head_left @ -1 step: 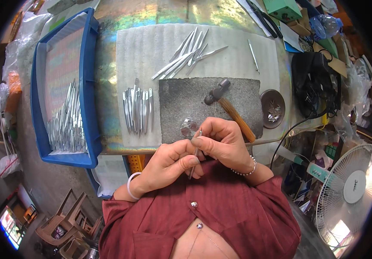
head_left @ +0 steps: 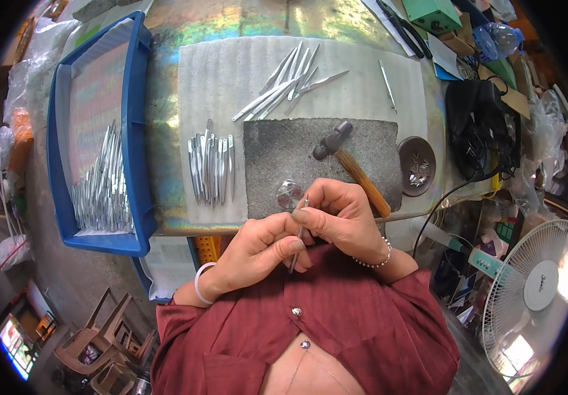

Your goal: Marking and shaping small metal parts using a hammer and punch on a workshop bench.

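My left hand [head_left: 261, 250] pinches a slim pointed metal piece [head_left: 300, 231] between thumb and fingers, close in front of the maroon shirt. Near the upper end of the same piece, my right hand [head_left: 340, 220] is closed on it with thumb and forefinger. The piece stands nearly upright in the picture, partly hidden by fingers. Just beyond the hands, a small round clear dish [head_left: 289, 194] rests on a dark grey pad [head_left: 274, 155]. A hammer [head_left: 359, 178] with a wooden handle lies across that pad's right part.
Slim metal pieces form a loose pile [head_left: 284, 85] and a row [head_left: 211, 168] on white foam sheet [head_left: 218, 72]. More fill a blue tray [head_left: 140, 131] at left. A brown bowl [head_left: 417, 146] holds small metal bits. A fan [head_left: 527, 296] stands right, pliers [head_left: 405, 29] far right.
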Available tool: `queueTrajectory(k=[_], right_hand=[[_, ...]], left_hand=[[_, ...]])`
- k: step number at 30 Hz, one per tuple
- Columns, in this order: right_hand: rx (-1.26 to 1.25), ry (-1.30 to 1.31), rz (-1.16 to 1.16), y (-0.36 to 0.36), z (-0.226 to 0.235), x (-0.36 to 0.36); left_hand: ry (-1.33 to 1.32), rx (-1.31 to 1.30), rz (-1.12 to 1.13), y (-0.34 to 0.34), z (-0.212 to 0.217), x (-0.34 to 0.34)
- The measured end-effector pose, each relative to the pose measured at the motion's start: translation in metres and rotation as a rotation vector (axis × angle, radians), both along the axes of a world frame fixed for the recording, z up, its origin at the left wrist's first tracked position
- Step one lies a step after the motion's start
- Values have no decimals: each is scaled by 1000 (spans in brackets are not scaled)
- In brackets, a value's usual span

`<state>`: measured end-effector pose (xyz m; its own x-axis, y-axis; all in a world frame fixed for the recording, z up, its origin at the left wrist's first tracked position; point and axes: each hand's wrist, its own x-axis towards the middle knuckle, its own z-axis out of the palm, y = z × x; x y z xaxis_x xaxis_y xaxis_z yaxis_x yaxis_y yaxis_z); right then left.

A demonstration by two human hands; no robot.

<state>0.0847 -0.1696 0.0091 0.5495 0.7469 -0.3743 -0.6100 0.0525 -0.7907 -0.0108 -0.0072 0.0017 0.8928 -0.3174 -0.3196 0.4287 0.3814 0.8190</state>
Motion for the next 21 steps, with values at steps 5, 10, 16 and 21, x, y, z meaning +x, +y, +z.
queueTrajectory(k=[5,10,16,21], right_hand=[[-19,10,15,5,1,-1],[-46,6,29,9,3,-3],[-47,32,18,16,8,-8],[-40,-149,-122,17,13,-12]], left_hand=[[-13,-57,-17,3,-4,-2],[25,-136,-15,6,-7,-6],[25,-186,22,13,-10,-14],[133,-424,404,29,-9,-25]])
